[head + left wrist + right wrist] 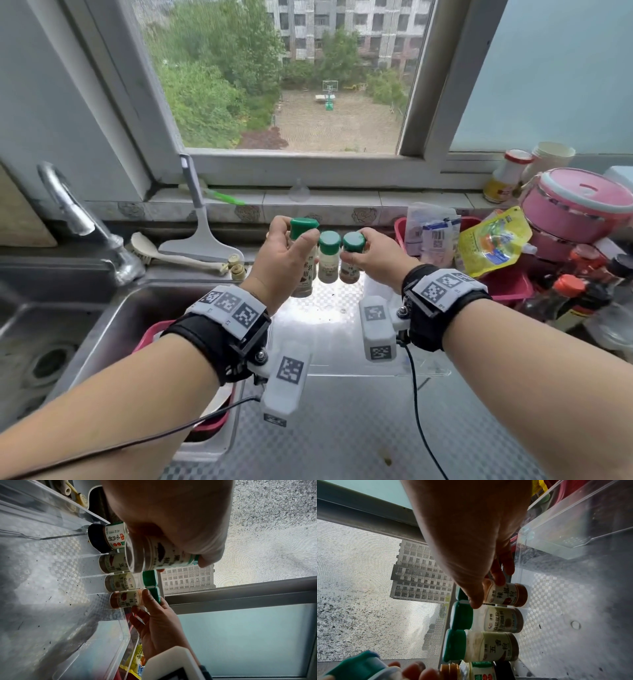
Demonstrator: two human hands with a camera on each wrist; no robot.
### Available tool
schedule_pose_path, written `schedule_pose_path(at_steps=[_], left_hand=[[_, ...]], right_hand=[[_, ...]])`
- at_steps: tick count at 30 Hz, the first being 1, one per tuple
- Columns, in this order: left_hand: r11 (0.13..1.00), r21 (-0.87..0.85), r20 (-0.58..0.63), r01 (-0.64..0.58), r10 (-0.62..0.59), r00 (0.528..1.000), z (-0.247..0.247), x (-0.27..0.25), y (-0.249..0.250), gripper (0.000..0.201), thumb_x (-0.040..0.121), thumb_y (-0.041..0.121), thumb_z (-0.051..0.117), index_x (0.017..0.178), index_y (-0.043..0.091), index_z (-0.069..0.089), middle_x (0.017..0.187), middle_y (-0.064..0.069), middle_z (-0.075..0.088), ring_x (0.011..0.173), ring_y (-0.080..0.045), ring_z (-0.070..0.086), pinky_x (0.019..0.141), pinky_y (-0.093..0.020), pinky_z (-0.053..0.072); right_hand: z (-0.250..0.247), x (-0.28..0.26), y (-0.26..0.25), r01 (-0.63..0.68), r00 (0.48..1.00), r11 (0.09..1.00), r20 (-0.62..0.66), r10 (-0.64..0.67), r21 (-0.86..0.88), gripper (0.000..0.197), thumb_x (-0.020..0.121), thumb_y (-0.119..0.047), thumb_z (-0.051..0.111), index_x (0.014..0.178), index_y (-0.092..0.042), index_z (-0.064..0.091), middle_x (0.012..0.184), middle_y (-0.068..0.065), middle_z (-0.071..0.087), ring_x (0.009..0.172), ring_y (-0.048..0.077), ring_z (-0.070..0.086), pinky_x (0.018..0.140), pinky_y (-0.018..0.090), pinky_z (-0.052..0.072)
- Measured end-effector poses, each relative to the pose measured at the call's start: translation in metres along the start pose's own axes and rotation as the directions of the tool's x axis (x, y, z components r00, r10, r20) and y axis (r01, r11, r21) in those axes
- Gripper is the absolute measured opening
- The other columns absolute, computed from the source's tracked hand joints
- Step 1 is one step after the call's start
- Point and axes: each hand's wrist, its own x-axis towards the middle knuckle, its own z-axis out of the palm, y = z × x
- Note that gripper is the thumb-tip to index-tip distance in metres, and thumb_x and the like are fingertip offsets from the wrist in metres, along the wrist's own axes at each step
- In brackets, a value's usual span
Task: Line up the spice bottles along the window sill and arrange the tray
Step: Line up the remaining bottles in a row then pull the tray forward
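Observation:
Several green-capped spice bottles stand in a row at the far end of a clear plastic tray point(376, 372) on the counter, below the tiled window sill point(342, 198). My left hand point(294, 233) grips a black pepper bottle point(303, 270) point(154, 555) near its cap and holds it above the row's left end. My right hand point(354, 248) pinches the chili powder bottle point(349, 274) point(506, 595) at its neck, at the row's right end. Between them stand the white pepper bottle point(329, 263) point(501, 619) and a five-spice bottle point(488, 646), and beyond that a dark-based jar point(106, 538).
A steel sink point(68, 342) with a tap point(78, 219) lies to the left. A squeegee point(198, 219) and a brush point(171, 253) lean near the sill. At the right are a red basket point(507, 284) of packets, a pink container point(575, 202) and sauce bottles point(568, 298).

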Motion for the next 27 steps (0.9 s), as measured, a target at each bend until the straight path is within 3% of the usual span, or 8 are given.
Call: schedule_pose_path(at_steps=[3, 6, 9, 12, 15, 20, 24, 27], left_hand=[[1.0, 0.018, 0.004, -0.004, 0.004, 1.0, -0.001, 0.002, -0.001, 0.025, 0.087, 0.034, 0.058, 0.103, 0.018, 0.046, 0.096, -0.013, 0.057, 0.077, -0.024, 0.058, 0.068, -0.043, 0.053], [1.0, 0.025, 0.032, -0.007, 0.006, 0.999, 0.0, 0.004, 0.002, 0.024, 0.079, 0.038, 0.06, 0.097, 0.024, 0.049, 0.095, -0.01, 0.059, 0.08, -0.025, 0.061, 0.074, -0.05, 0.055], [0.999, 0.032, 0.066, -0.032, 0.03, 0.997, 0.003, 0.008, 0.009, 0.028, 0.074, 0.04, 0.064, 0.095, 0.026, 0.05, 0.096, -0.01, 0.06, 0.084, -0.026, 0.063, 0.078, -0.052, 0.055], [0.993, 0.067, 0.089, -0.095, 0.089, 0.992, 0.012, 0.015, 0.016, 0.021, 0.08, 0.037, 0.066, 0.093, 0.029, 0.051, 0.095, -0.006, 0.063, 0.085, -0.02, 0.065, 0.075, -0.038, 0.057], [0.984, 0.069, 0.111, -0.163, 0.154, 0.982, 0.025, 0.018, 0.023, 0.015, 0.086, 0.03, 0.066, 0.092, 0.029, 0.053, 0.09, 0.001, 0.063, 0.081, -0.011, 0.063, 0.068, -0.024, 0.051], [0.976, 0.107, 0.142, -0.188, 0.172, 0.975, 0.041, 0.021, 0.02, 0.023, 0.073, 0.042, 0.072, 0.091, 0.036, 0.059, 0.103, -0.004, 0.071, 0.099, -0.022, 0.068, 0.084, -0.039, 0.055], [0.951, 0.219, 0.157, -0.216, 0.184, 0.97, 0.039, 0.024, 0.017, 0.045, 0.076, 0.046, 0.072, 0.115, 0.031, 0.057, 0.121, 0.001, 0.064, 0.114, -0.015, 0.058, 0.095, -0.034, 0.049], [0.935, 0.266, 0.072, -0.234, 0.223, 0.972, 0.031, 0.028, 0.015, 0.038, 0.086, 0.046, 0.06, 0.115, 0.023, 0.055, 0.113, 0.003, 0.061, 0.109, -0.016, 0.058, 0.088, -0.024, 0.048]], right_hand=[[0.0, 0.001, 0.0, 0.002, 1.0, 1.0, 0.009, -0.003, 0.023, 0.046, 0.082, -0.025, 0.071, 0.123, -0.013, 0.054, 0.114, 0.002, 0.066, 0.102, 0.017, 0.061, 0.084, 0.026, 0.045], [-0.003, -0.003, 0.002, 0.004, 1.0, 0.999, 0.002, -0.004, 0.045, 0.067, 0.078, -0.028, 0.075, 0.136, -0.017, 0.044, 0.124, 0.004, 0.059, 0.11, 0.017, 0.058, 0.094, 0.032, 0.048], [-0.015, -0.011, -0.002, 0.085, 0.99, 0.995, -0.117, -0.079, 0.048, 0.082, 0.071, -0.055, 0.072, 0.139, -0.021, 0.039, 0.123, 0.005, 0.052, 0.109, 0.019, 0.056, 0.097, 0.037, 0.05], [-0.029, -0.023, -0.011, 0.257, 0.959, 0.956, -0.158, -0.234, 0.142, 0.082, 0.065, -0.074, 0.057, 0.126, -0.021, 0.048, 0.108, 0.005, 0.058, 0.094, 0.02, 0.061, 0.083, 0.034, 0.055], [-0.035, -0.032, -0.016, 0.32, 0.947, 0.943, -0.064, -0.315, 0.097, 0.064, 0.07, -0.06, 0.068, 0.119, -0.02, 0.057, 0.098, -0.004, 0.056, 0.077, 0.011, 0.055, 0.068, 0.024, 0.049], [-0.037, -0.04, -0.01, 0.353, 0.936, 0.931, -0.036, -0.351, 0.094, 0.045, 0.08, -0.041, 0.07, 0.114, -0.013, 0.064, 0.091, -0.004, 0.062, 0.068, 0.011, 0.05, 0.061, 0.022, 0.047], [-0.043, -0.042, 0.002, 0.29, 0.956, 0.949, -0.078, -0.282, 0.127, 0.034, 0.081, -0.039, 0.069, 0.104, -0.015, 0.062, 0.095, 0.001, 0.066, 0.079, 0.02, 0.062, 0.074, 0.033, 0.055], [-0.044, -0.04, 0.018, 0.162, 0.983, 0.976, -0.113, -0.146, 0.145, 0.032, 0.084, -0.032, 0.066, 0.111, -0.016, 0.059, 0.1, -0.002, 0.066, 0.092, 0.017, 0.065, 0.09, 0.041, 0.054]])
